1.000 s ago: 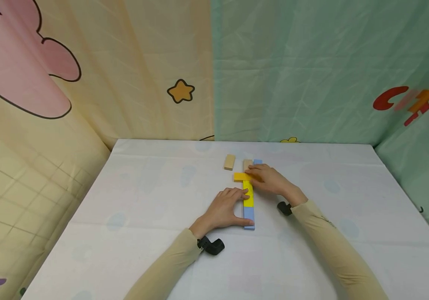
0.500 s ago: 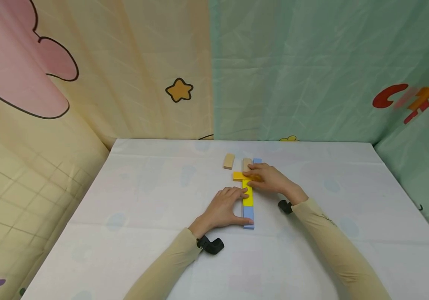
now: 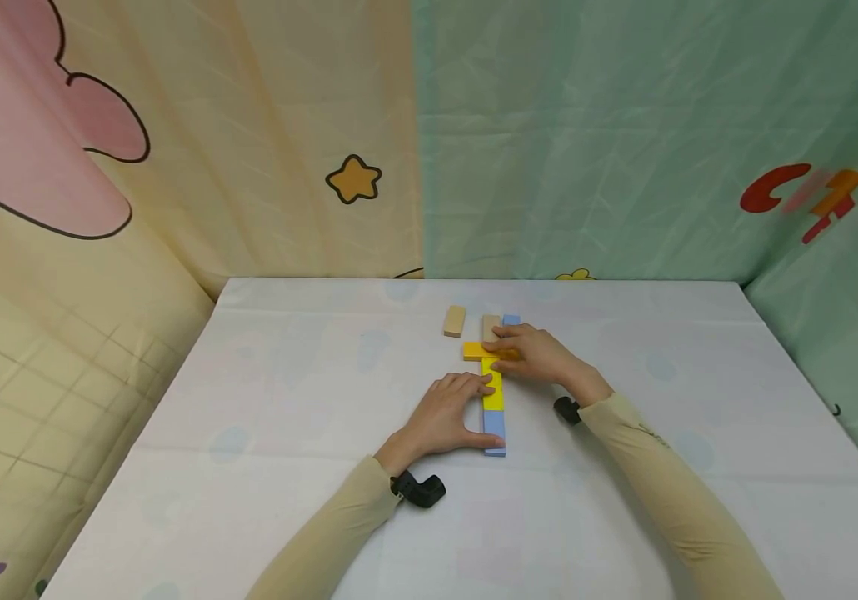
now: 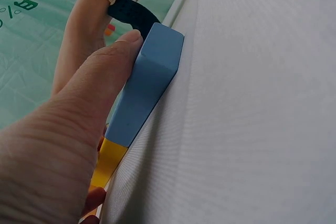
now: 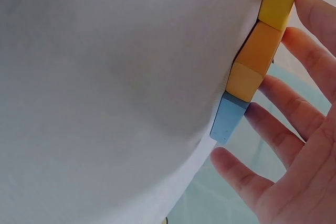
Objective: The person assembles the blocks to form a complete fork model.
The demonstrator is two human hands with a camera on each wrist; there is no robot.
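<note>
Flat wooden blocks form a line on the table. A blue block [image 3: 494,423] is nearest, then a yellow block [image 3: 492,398], then an orange block [image 3: 474,352] lying crosswise. My left hand [image 3: 438,417] rests along the line's left side. Its thumb lies on the blue block, also seen as the large blue block [image 4: 142,87] in the left wrist view, and its fingertips touch the yellow block. My right hand [image 3: 541,357] has its fingers spread over the orange block, covering its right part. In the right wrist view those fingers [image 5: 294,100] touch the block tops without curling round them.
Beyond the orange block lie a plain wood block [image 3: 491,327] and another blue block [image 3: 511,320], partly behind my right hand. A loose wood block [image 3: 455,322] lies apart to the left. White cloth covers the table [image 3: 309,358]; printed curtains [image 3: 586,142] hang behind it.
My right fingertips have slid slightly left over the orange block, showing more of its right end between them. The left hand and the blocks stay about the same; the head view shifts slightly.
</note>
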